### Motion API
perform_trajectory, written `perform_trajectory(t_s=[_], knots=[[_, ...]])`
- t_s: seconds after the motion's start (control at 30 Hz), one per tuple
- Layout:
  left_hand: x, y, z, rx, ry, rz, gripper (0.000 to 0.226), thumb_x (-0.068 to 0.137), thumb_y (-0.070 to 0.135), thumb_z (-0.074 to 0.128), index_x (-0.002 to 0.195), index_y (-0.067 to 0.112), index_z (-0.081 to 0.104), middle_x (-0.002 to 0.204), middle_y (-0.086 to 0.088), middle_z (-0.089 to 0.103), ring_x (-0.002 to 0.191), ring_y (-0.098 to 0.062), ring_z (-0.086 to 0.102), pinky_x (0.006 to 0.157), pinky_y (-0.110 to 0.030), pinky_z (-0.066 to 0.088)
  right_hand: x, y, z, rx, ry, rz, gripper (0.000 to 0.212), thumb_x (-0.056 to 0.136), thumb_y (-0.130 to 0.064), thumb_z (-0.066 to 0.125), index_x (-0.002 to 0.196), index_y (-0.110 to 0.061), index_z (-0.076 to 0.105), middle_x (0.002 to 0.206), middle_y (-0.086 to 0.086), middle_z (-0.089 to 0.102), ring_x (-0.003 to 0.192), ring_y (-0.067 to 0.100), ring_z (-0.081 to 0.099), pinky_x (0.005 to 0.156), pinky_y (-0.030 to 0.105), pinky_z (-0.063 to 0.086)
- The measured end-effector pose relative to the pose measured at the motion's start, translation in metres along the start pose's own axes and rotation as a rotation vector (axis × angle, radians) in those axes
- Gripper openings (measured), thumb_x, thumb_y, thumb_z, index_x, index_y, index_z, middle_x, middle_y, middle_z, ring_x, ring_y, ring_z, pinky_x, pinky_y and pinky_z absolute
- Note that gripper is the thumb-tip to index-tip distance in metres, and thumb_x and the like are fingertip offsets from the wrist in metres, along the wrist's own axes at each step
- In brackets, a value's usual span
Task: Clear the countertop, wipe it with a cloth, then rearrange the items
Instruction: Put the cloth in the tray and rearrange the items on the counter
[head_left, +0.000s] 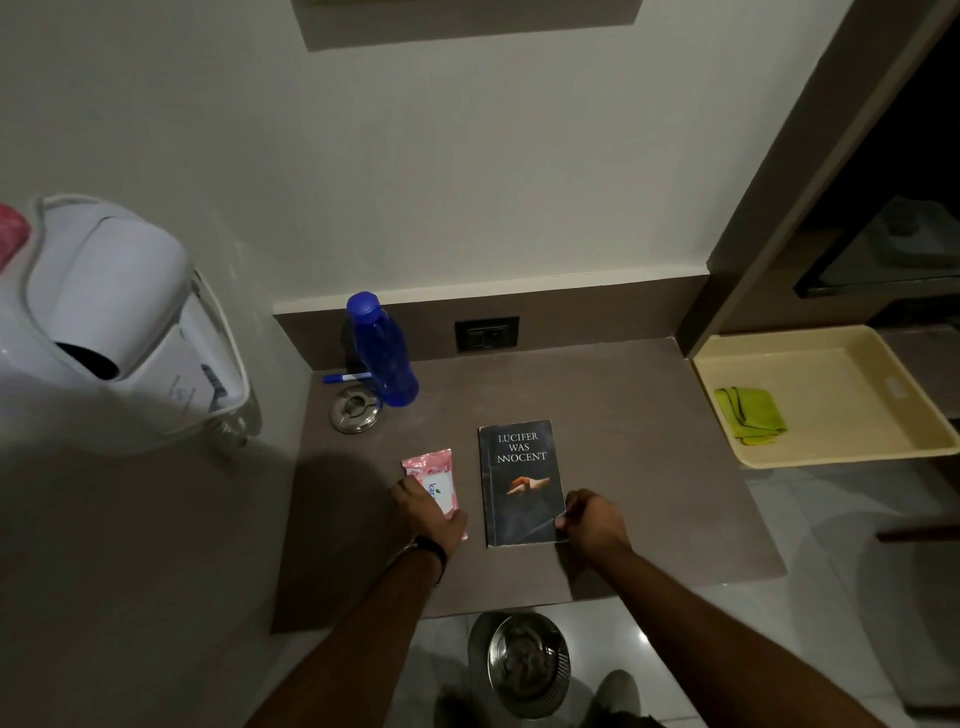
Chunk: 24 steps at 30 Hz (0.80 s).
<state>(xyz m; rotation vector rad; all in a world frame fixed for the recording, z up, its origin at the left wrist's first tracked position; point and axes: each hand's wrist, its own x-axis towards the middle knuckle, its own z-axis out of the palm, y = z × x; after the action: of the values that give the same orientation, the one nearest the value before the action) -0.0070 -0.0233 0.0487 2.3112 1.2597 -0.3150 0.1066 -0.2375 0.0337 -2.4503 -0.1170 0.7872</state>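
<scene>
A dark book (519, 480) titled "Lucifer Was Innocent" lies flat on the brown countertop (649, 467). My right hand (592, 525) pinches its near right corner. To its left lies a pink wipes packet (434, 478), and my left hand (428, 517) rests over its near end, fingers closed around it. A blue bottle (382, 353) stands at the back left, with a blue marker (345, 378) and a metal ashtray (356, 410) beside it. A folded green cloth (750, 415) lies in a cream tray (831, 452) at the right.
A white wall-mounted dryer (114, 322) hangs at the left. A wall socket (487, 334) sits in the backsplash. A steel bin (524, 665) stands on the tiled floor below the counter's front edge. Dark shelving rises at the right.
</scene>
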Motion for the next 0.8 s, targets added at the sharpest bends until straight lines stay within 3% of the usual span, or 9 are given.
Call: perform_trajectory(t_s=[0.27,0.37,0.47,0.57,0.63,0.73,0.8], knots=[[0.005,-0.007,0.006,-0.276,-0.041,0.034,0.097,0.082,0.025,0.087,0.156,0.006,0.027,0.149,-0.015,0.049,0.133,-0.029,0.056,0.111,-0.034,0.047,0.002,0.01,-0.002,0.071,-0.039,-0.022,0.002,0.097,-0.006,0.071,0.097,-0.008,0.07,0.101,0.007,0.074,0.099,0.024,0.07,0.093,0.034,0.058],[0.014,-0.012,0.001,-0.348,-0.102,-0.019,0.084,0.092,0.033,0.078,0.155,0.005,0.029,0.149,-0.017,0.053,0.132,-0.031,0.058,0.114,-0.039,0.047,0.004,0.014,-0.005,0.115,-0.081,-0.022,0.018,0.098,-0.019,0.077,0.104,-0.003,0.07,0.102,0.012,0.076,0.094,0.022,0.07,0.079,0.027,0.055],[0.032,-0.016,-0.007,-0.193,-0.072,-0.034,0.096,0.102,0.048,0.058,0.163,-0.005,0.006,0.169,-0.025,0.023,0.155,-0.038,0.032,0.13,-0.044,0.024,0.005,0.02,-0.014,0.176,-0.139,-0.017,0.031,0.091,-0.022,0.085,0.111,-0.003,0.07,0.104,0.018,0.078,0.084,0.017,0.067,0.07,0.02,0.051],[0.052,-0.018,-0.029,-0.109,0.06,-0.075,0.095,0.107,0.053,0.043,0.162,-0.008,-0.004,0.171,-0.029,0.008,0.16,-0.04,0.016,0.132,-0.042,0.014,0.005,0.024,-0.019,0.125,-0.183,-0.025,0.039,0.085,-0.018,0.091,0.114,-0.007,0.068,0.103,0.016,0.078,0.09,0.025,0.073,0.077,0.024,0.054],[0.066,-0.011,-0.049,-0.113,0.118,-0.065,0.094,0.105,0.049,0.05,0.163,-0.008,0.002,0.17,-0.029,0.015,0.158,-0.041,0.024,0.13,-0.045,0.02,0.004,0.023,-0.017,0.082,-0.176,-0.035,0.039,0.083,-0.018,0.091,0.114,-0.01,0.067,0.101,0.013,0.079,0.096,0.027,0.075,0.081,0.026,0.055],[0.083,0.007,-0.084,-0.432,0.25,-0.038,0.095,0.086,0.025,0.082,0.158,0.002,0.025,0.157,-0.022,0.041,0.143,-0.039,0.047,0.118,-0.053,0.044,0.001,0.021,-0.013,0.033,-0.161,-0.054,0.035,0.084,-0.021,0.089,0.112,-0.014,0.068,0.102,0.006,0.076,0.101,0.024,0.074,0.09,0.033,0.059],[0.095,0.017,-0.104,-0.541,0.354,0.003,0.091,0.079,0.018,0.088,0.152,0.006,0.034,0.146,-0.019,0.054,0.132,-0.036,0.058,0.109,-0.05,0.053,0.001,0.02,-0.012,0.029,-0.146,-0.061,0.032,0.085,-0.02,0.088,0.109,-0.014,0.069,0.102,0.005,0.075,0.101,0.024,0.074,0.091,0.034,0.06]])
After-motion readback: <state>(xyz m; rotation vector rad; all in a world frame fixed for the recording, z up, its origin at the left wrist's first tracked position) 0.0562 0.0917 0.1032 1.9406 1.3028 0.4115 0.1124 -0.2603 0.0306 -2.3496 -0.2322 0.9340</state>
